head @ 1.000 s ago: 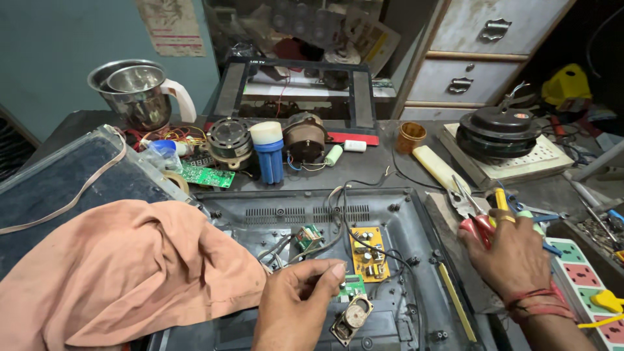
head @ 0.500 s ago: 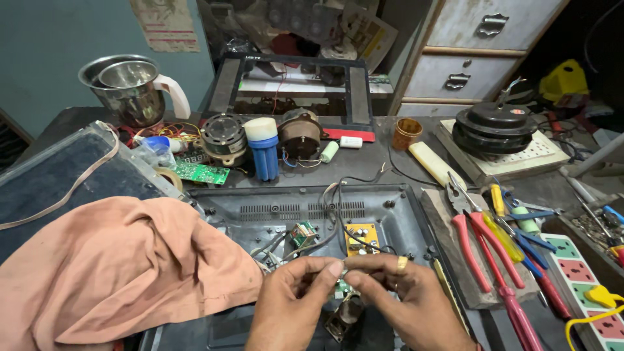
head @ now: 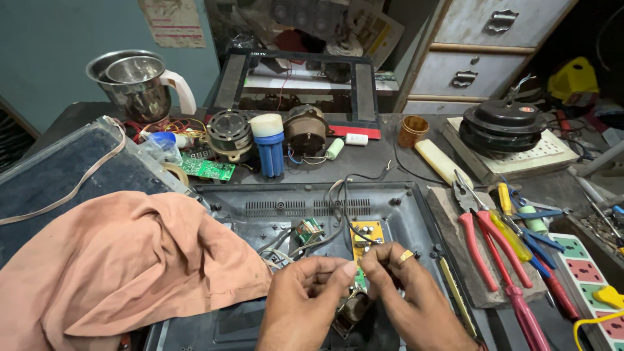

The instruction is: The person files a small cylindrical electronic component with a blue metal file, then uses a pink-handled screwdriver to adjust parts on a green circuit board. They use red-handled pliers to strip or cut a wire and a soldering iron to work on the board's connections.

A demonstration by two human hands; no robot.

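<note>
An open black appliance housing (head: 279,208) lies in front of me, with a yellow circuit board (head: 364,235), a small green board (head: 309,229) and black wires (head: 338,208) inside. My left hand (head: 305,302) and my right hand (head: 406,296), which wears a ring, meet fingertip to fingertip over its near middle. Between the pinched fingers shows a small green board piece (head: 359,279). Just below them sits a small metal component (head: 354,312). What exactly each finger grips is partly hidden.
An orange cloth (head: 117,266) covers the housing's left side. Red-handled pliers (head: 481,240), screwdrivers and a power strip (head: 585,273) lie at the right. Behind stand a blue-and-white filter (head: 269,146), motors (head: 229,133), a steel mixer jar (head: 140,84) and a black frame (head: 296,81).
My right hand left the red pliers at the right and came in to join my left hand over the housing. The left hand has stayed pinched there.
</note>
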